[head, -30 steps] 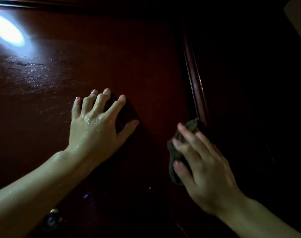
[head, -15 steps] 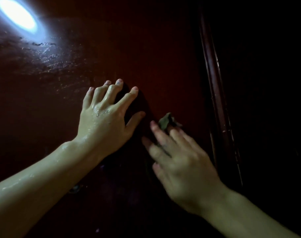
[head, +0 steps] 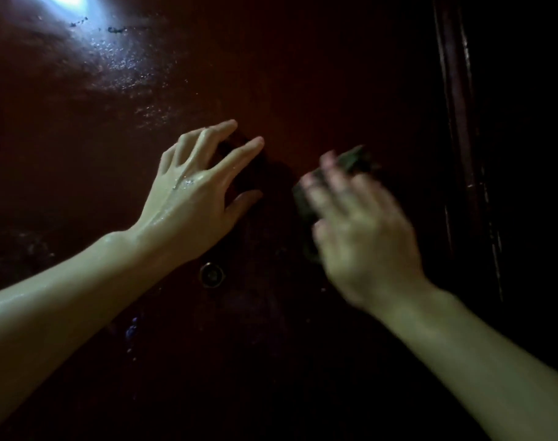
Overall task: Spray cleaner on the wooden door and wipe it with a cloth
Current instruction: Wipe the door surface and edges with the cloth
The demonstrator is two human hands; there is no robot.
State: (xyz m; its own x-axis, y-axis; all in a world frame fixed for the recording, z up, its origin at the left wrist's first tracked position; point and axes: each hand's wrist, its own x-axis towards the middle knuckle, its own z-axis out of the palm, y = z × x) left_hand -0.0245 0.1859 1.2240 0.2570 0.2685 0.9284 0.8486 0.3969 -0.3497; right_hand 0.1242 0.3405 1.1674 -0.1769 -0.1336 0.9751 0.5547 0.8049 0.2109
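My right hand (head: 363,230) is blurred, fingers spread flat over a dark, crumpled green-grey cloth (head: 354,160) that I press against the dark reddish-brown wooden door (head: 319,90). The cloth shows above my fingertips and along the thumb side of the hand; I cannot tell how much of it is pinched rather than just pressed under the palm. My left hand (head: 195,198) is open with nothing in it, fingers fanned and tips resting on the door just left of the cloth, apart from it. Wet drops shine on its back and along the forearm. Below that hand, near the wrist, sits a small round metal fitting (head: 211,274) set into the door. Up and to the left of the left hand, the door's surface glistens with streaks and droplets under a bright white glare of light (head: 64,0) at the top edge. To the right of the cloth runs a raised vertical moulding (head: 459,122) of the door, and beyond it everything falls into darkness.
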